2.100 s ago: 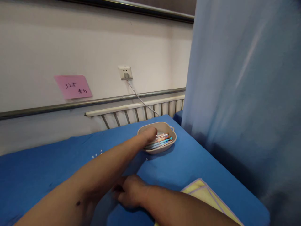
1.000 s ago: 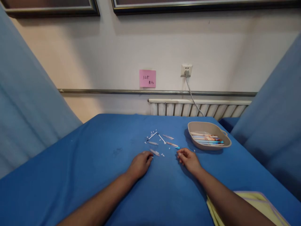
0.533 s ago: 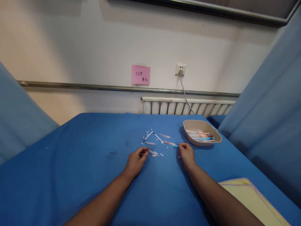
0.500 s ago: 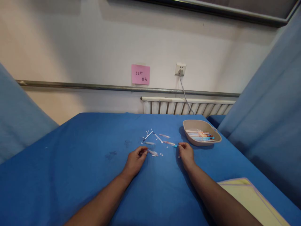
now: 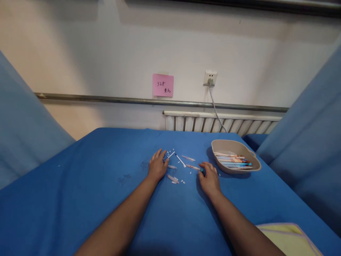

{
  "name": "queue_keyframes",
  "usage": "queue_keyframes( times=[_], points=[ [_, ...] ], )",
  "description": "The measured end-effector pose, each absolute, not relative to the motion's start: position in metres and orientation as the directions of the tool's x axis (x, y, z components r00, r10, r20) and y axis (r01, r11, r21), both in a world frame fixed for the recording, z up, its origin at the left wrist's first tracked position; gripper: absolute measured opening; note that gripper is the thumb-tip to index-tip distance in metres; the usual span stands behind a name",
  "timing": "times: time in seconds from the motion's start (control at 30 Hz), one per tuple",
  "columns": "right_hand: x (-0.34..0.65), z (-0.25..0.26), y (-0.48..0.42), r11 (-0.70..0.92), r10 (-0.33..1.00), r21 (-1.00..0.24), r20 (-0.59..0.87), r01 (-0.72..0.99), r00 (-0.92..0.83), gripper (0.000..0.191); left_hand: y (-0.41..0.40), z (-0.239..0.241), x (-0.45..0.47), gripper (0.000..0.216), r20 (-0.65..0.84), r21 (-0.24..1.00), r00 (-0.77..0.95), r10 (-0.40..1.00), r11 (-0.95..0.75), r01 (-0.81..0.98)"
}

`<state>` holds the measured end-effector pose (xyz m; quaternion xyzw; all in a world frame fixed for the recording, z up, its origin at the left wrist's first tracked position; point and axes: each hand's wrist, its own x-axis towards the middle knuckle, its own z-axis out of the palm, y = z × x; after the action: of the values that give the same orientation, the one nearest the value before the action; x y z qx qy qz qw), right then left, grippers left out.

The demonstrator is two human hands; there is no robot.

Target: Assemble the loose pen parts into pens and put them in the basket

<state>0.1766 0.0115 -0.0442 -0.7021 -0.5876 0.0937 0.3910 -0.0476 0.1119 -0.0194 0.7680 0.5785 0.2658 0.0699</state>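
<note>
My left hand (image 5: 157, 166) is stretched out with fingers apart. Its fingertips reach beside a slim white stick (image 5: 171, 155) with a dark end. My right hand (image 5: 209, 179) has thumb and forefinger closed around the teal end of a patterned pen (image 5: 193, 167), which lies on the blue cloth. Between the hands are another white stick (image 5: 180, 160), a pinkish pen-like tube (image 5: 188, 158), a pale tube (image 5: 172, 167) partly behind my left hand, and a clear tube (image 5: 173, 179). Small white bits (image 5: 183, 181) are scattered around them.
A beige basket (image 5: 226, 143) holding several pens stands on the blue-covered table (image 5: 106, 213) at the right. A yellow cloth (image 5: 286, 236) lies near the front right. Blue curtains hang on both sides. A radiator (image 5: 197, 123) and a plugged-in socket (image 5: 210, 78) are at the wall.
My left hand has left the clear tube, moved up and leftward to the white stick, and spread its fingers. My right hand has shifted slightly left onto the pen's teal end. The view has tilted down.
</note>
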Motion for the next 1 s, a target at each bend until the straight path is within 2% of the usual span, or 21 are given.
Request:
queue_keyframes(
  times=[0.1,0.3,0.5,0.67,0.73,0.8,0.9,1.0],
  points=[
    [0.179,-0.047,0.014,-0.018,0.903,-0.669,0.309,0.743,0.3,0.033,0.138,-0.018,-0.042,0.053,0.25,0.367,0.241,0.938,-0.322,0.872],
    [0.177,-0.051,0.018,-0.014,0.924,-0.683,0.27,0.731,0.271,0.03,0.169,-0.009,-0.029,0.046,0.152,0.361,0.543,0.826,-0.558,0.747],
    [0.178,-0.049,0.02,-0.023,0.929,-0.683,0.254,0.73,0.268,0.028,0.143,-0.007,-0.013,0.039,0.136,0.395,0.727,0.673,-0.71,0.583],
    [0.173,-0.041,0.03,0.011,0.938,-0.594,0.286,0.805,0.198,0.04,0.101,-0.002,-0.006,0.04,0.168,0.493,0.79,0.59,-0.744,0.451],
    [0.17,-0.036,0.039,0.016,0.945,-0.549,0.282,0.835,0.168,0.045,0.089,0.0,-0.004,0.04,0.145,0.564,0.795,0.589,-0.71,0.422],
    [0.169,-0.032,0.046,0.018,0.952,-0.516,0.272,0.856,0.143,0.045,0.082,-0.001,-0.005,0.041,0.109,0.675,0.749,0.653,-0.602,0.427],
    [0.172,-0.03,0.052,0.103,0.967,-0.49,0.254,0.866,0.028,0.037,0.078,-0.006,-0.012,0.047,0.074,0.87,0.558,0.826,-0.327,0.369],
    [0.177,-0.033,0.05,0.192,0.963,-0.492,0.261,0.849,-0.066,0.032,0.074,-0.014,-0.025,0.051,0.052,0.976,0.371,0.927,-0.126,0.179]
  ],
)
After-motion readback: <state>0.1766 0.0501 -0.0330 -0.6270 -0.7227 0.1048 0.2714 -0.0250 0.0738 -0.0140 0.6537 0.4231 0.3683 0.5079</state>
